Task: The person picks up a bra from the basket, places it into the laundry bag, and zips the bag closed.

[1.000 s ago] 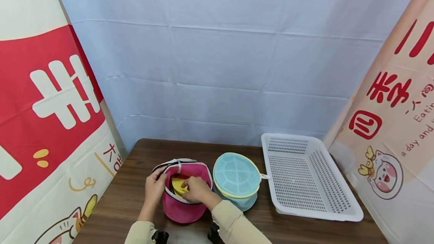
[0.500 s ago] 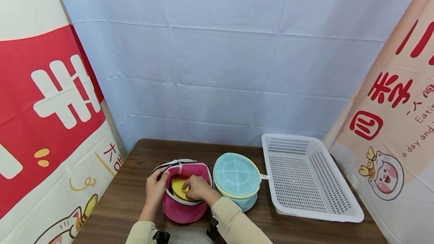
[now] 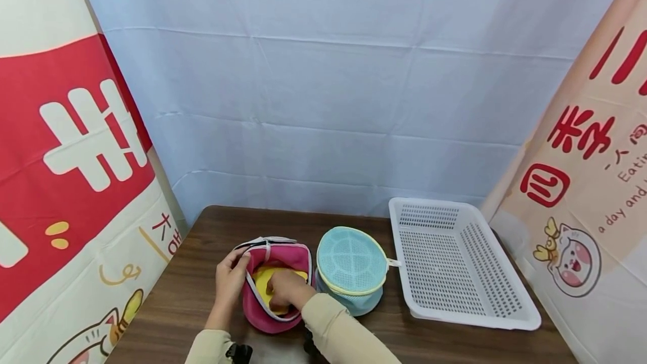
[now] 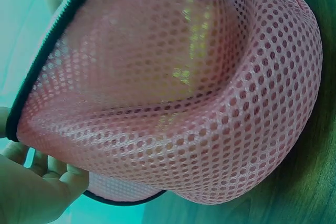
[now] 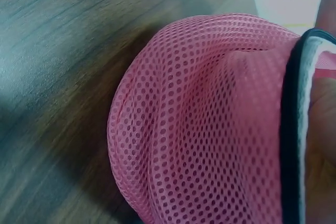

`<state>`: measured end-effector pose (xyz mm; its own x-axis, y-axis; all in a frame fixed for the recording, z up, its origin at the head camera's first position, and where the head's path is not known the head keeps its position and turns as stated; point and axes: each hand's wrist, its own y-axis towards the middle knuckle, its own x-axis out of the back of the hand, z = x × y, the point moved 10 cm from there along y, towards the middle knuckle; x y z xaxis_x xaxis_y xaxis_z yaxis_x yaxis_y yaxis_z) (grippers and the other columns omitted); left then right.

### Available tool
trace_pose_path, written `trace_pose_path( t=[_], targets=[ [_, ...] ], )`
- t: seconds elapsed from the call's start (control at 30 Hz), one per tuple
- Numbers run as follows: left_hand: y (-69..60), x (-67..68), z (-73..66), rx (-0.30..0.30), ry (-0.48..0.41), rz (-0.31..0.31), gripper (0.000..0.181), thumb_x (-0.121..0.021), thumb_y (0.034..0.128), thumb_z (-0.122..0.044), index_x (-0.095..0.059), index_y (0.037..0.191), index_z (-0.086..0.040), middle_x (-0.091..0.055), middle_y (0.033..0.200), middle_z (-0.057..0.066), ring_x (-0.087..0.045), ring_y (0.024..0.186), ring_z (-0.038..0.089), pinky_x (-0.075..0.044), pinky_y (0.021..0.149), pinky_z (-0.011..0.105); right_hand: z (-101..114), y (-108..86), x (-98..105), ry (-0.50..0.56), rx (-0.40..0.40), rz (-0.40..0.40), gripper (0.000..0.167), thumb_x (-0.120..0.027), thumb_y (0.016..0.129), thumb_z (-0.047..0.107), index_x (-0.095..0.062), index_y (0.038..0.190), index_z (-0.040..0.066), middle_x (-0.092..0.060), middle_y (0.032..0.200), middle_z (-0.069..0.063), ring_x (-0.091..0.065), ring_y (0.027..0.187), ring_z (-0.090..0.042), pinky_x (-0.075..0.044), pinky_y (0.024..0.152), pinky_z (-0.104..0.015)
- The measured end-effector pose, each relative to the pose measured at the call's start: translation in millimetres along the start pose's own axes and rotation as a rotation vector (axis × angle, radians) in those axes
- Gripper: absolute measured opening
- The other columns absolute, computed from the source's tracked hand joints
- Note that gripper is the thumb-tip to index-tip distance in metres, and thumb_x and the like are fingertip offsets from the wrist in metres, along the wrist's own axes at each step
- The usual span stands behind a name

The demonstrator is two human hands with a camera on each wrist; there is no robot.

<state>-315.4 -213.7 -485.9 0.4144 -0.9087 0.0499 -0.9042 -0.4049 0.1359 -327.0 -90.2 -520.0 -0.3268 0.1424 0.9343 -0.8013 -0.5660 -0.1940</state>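
A pink mesh laundry bag with white and dark edging stands open on the table. At its left rim my left hand grips the edge, thumb inside and fingers outside; the left wrist view shows these fingers at the dark-trimmed edge. Inside the bag lies a yellow, soft-looking item, its kind unclear. My right hand reaches into the bag and touches this yellow item, fingers bent downward and their tips hidden. In the right wrist view the bag's mesh wall covers most of the hand's work.
Just right of the pink bag stands a light blue mesh bag with yellow trim and a white tab. Farther right, a white perforated plastic basket sits on the dark wooden table. A pale blue cloth hangs behind.
My right hand has pushed deeper and slightly left in the pink bag. The yellow item has shifted and spread in the opening, and the bag's right rim has drawn inward. My left hand stays put.
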Motion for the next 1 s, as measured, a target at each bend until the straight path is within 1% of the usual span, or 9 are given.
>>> trace_pose_path(
  t=[0.13, 0.3, 0.47, 0.57, 0.67, 0.73, 0.8, 0.9, 1.0],
  targets=[
    [0.9, 0.9, -2.1, -0.014, 0.025, -0.003, 0.025, -0.057, 0.0926, -0.013, -0.065, 0.110, 0.004, -0.061, 0.108, 0.019, -0.053, 0.087, 0.008, -0.043, 0.071, 0.016, -2.2, 3.7, -1.6, -0.057, -0.035, -0.006, 0.017, -0.076, 0.070, 0.027, -0.073, 0.085, 0.021, -0.063, 0.082, 0.012, -0.055, 0.076, -0.007, -0.045, 0.064, -0.024],
    [2.2, 2.7, -0.2, -0.005, 0.060, -0.010, 0.023, -0.057, 0.0925, -0.013, -0.066, 0.108, 0.001, -0.062, 0.106, 0.017, -0.053, 0.089, 0.012, -0.042, 0.072, 0.017, -6.7, 5.4, -1.9, -0.058, -0.070, -0.018, 0.017, -0.075, 0.069, 0.028, -0.072, 0.085, 0.021, -0.063, 0.083, 0.010, -0.054, 0.075, -0.009, -0.045, 0.060, -0.028],
    [0.8, 7.1, -2.5, 0.000, 0.239, -0.022, 0.021, -0.059, 0.0910, -0.015, -0.069, 0.106, -0.003, -0.065, 0.098, 0.012, -0.054, 0.090, 0.020, -0.040, 0.077, 0.028, -4.8, 2.9, 2.6, 0.003, -0.043, -0.007, 0.020, -0.074, 0.071, 0.024, -0.073, 0.089, 0.018, -0.064, 0.085, 0.009, -0.055, 0.076, -0.009, -0.046, 0.064, -0.026],
    [-0.7, 7.2, -5.8, 0.002, 0.335, 0.002, 0.023, -0.058, 0.0912, -0.017, -0.068, 0.107, -0.004, -0.065, 0.095, 0.013, -0.055, 0.092, 0.028, -0.039, 0.079, 0.038, -2.9, 0.4, 5.8, 0.075, -0.016, 0.015, 0.023, -0.075, 0.070, 0.019, -0.073, 0.093, 0.014, -0.066, 0.087, 0.007, -0.055, 0.076, -0.008, -0.046, 0.066, -0.023],
    [-1.2, 7.5, -7.9, 0.008, 0.389, 0.024, 0.025, -0.056, 0.0924, -0.018, -0.067, 0.109, -0.003, -0.065, 0.096, 0.014, -0.055, 0.093, 0.029, -0.039, 0.079, 0.041, -3.3, -1.6, 8.6, 0.129, -0.003, 0.029, 0.028, -0.078, 0.069, 0.017, -0.074, 0.096, 0.012, -0.066, 0.090, 0.004, -0.054, 0.079, -0.008, -0.045, 0.069, -0.021],
    [-1.1, 7.9, -6.1, 0.038, 0.354, 0.033, 0.025, -0.054, 0.0932, -0.017, -0.066, 0.110, -0.002, -0.064, 0.095, 0.015, -0.057, 0.083, 0.029, -0.045, 0.074, 0.042, -4.4, -2.5, 10.2, 0.142, -0.004, 0.030, 0.031, -0.080, 0.067, 0.017, -0.074, 0.097, 0.013, -0.066, 0.091, 0.003, -0.054, 0.081, -0.008, -0.044, 0.069, -0.020],
    [-0.7, 8.3, -4.0, 0.069, 0.299, 0.033, 0.025, -0.052, 0.0938, -0.015, -0.065, 0.110, -0.001, -0.062, 0.091, 0.016, -0.057, 0.068, 0.025, -0.050, 0.061, 0.040, -5.2, -2.5, 11.0, 0.129, -0.002, 0.028, 0.029, -0.079, 0.069, 0.018, -0.074, 0.097, 0.014, -0.066, 0.091, 0.004, -0.055, 0.084, -0.008, -0.044, 0.071, -0.020],
    [-0.5, 6.6, 0.6, 0.117, 0.193, 0.043, 0.025, -0.051, 0.0947, -0.011, -0.064, 0.112, 0.000, -0.059, 0.087, 0.016, -0.050, 0.048, 0.017, -0.048, 0.043, 0.034, -6.5, -1.6, 10.3, 0.085, -0.003, 0.023, 0.021, -0.074, 0.074, 0.018, -0.074, 0.095, 0.016, -0.067, 0.091, 0.007, -0.057, 0.088, -0.010, -0.045, 0.073, -0.022],
    [0.3, 4.4, -0.4, 0.116, 0.162, 0.052, 0.024, -0.050, 0.0948, -0.009, -0.063, 0.112, 0.003, -0.058, 0.084, 0.015, -0.045, 0.044, 0.014, -0.042, 0.038, 0.027, -9.0, 0.2, 6.1, 0.048, -0.016, 0.025, 0.013, -0.068, 0.081, 0.018, -0.073, 0.093, 0.019, -0.066, 0.092, 0.010, -0.058, 0.090, -0.010, -0.046, 0.072, -0.025]
  ],
)
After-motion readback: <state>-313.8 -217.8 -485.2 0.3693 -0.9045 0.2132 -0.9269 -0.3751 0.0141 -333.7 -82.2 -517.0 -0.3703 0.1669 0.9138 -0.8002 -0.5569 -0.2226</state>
